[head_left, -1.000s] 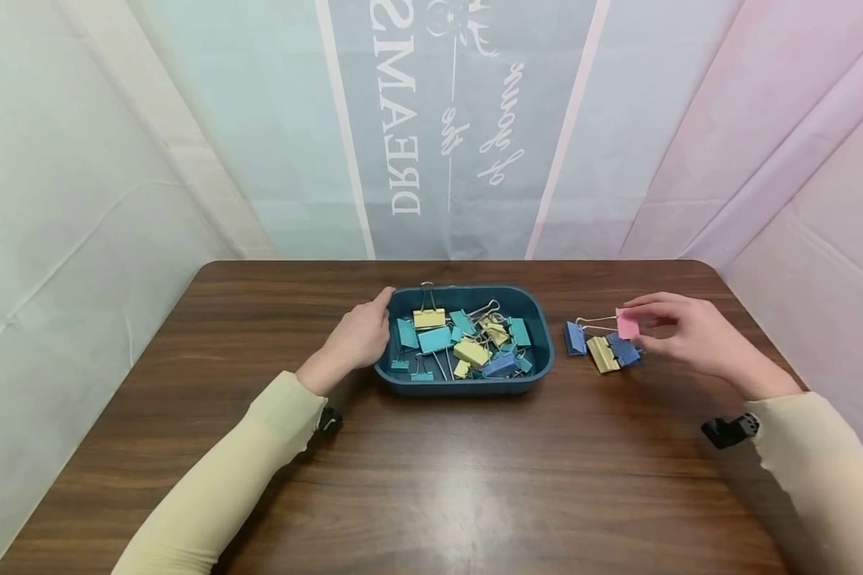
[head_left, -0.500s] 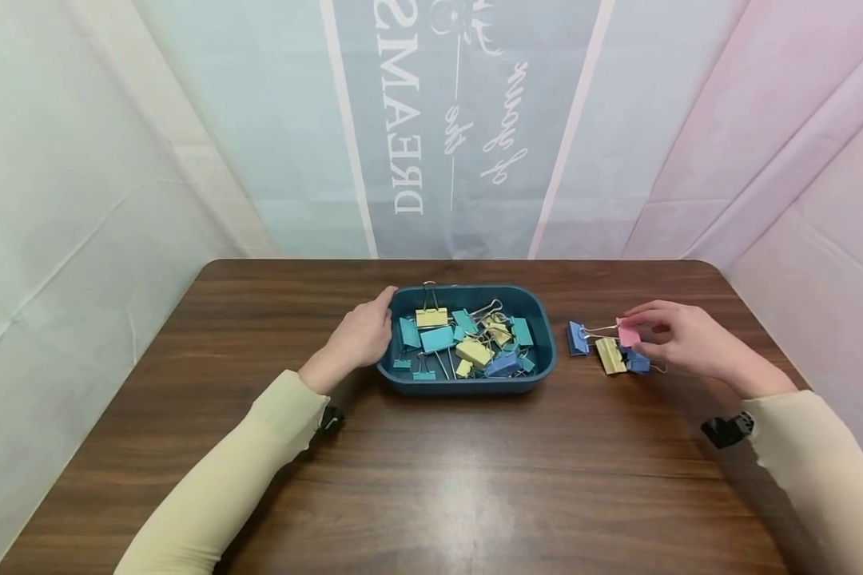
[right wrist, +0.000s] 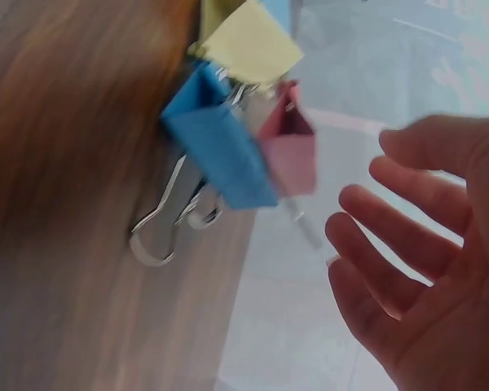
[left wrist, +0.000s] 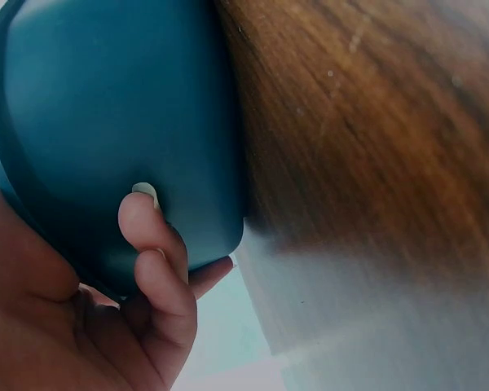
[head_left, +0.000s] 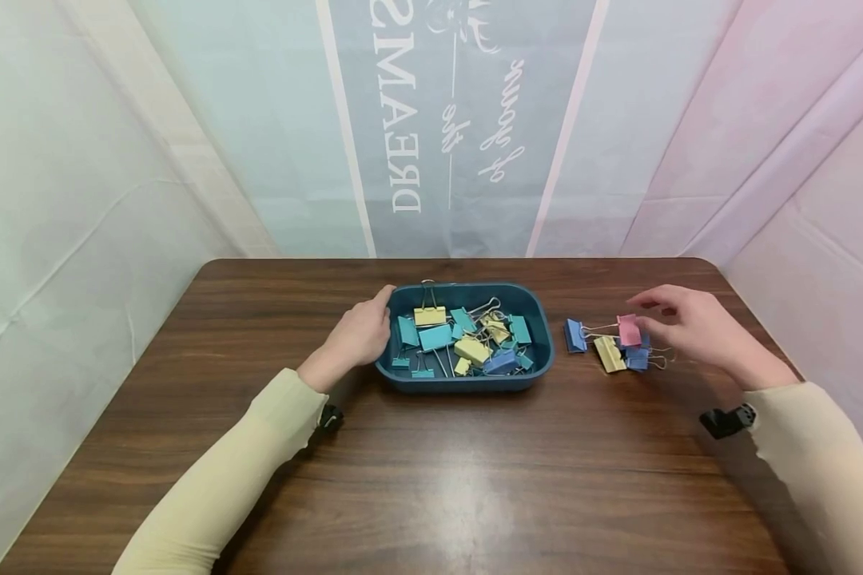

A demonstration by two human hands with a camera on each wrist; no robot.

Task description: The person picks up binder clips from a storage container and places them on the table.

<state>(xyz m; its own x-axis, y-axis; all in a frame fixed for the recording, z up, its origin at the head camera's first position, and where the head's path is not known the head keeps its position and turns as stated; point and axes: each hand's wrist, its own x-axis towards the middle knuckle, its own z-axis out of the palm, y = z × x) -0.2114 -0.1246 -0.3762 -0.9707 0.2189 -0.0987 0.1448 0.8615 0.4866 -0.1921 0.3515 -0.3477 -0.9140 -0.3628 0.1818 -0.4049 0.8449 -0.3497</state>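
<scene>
My left hand point(head_left: 355, 331) holds the left end of a dark teal plastic bin point(head_left: 460, 386). The left wrist view has its fingers point(left wrist: 159, 281) bent against the outer wall, the thumb side at the rim. Teal, yellow and blue binder clips lie in the bin. To its right my right hand point(head_left: 693, 327) hovers with parted, loosely bent fingers, just beside a pink binder clip point(head_left: 629, 330). That clip rests among a yellow clip point(head_left: 609, 354), a blue clip point(head_left: 637, 359) and another blue clip point(head_left: 575, 336). In the right wrist view a gap separates the fingertips from the pink clip point(right wrist: 293, 159).
Both hands are over a brown wood-grain table point(head_left: 460, 463). A pale printed cloth point(head_left: 467, 160) hangs behind the table's back edge, with light cloth walls on either side. A yellow clip point(head_left: 430, 316) leans near the bin's back wall, its wire handle above the rim.
My right hand has let go of the pink binder clip and drawn slightly right, its fingers spreading. The pink clip stays on the group. My left hand keeps its hold on the bin.
</scene>
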